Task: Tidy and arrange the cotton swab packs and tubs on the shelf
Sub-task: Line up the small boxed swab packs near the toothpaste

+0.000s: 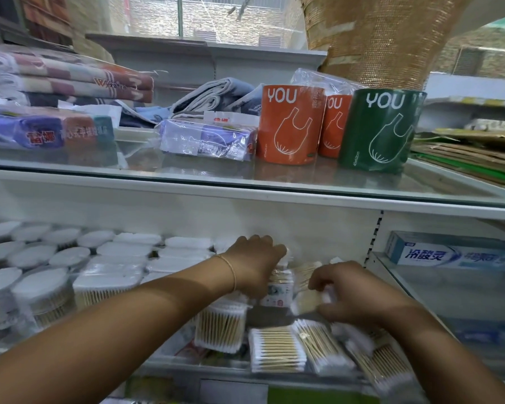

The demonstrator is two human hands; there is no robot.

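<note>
Both forearms stretched into the lower shelf [169, 363], left hand [254, 265] palm down, fingers curled over an upright cotton swab pack [278, 288], right hand [354, 294] just beside it, fingers pinching a blurred flat swab pack [306, 301], round tubs [35, 255] well left

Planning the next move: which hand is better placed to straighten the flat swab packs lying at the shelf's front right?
Right, probably. The right hand, pinching a blurred pack, is just above those flat swab packs; the left hand reaches farther back, over an upright pack.
</note>
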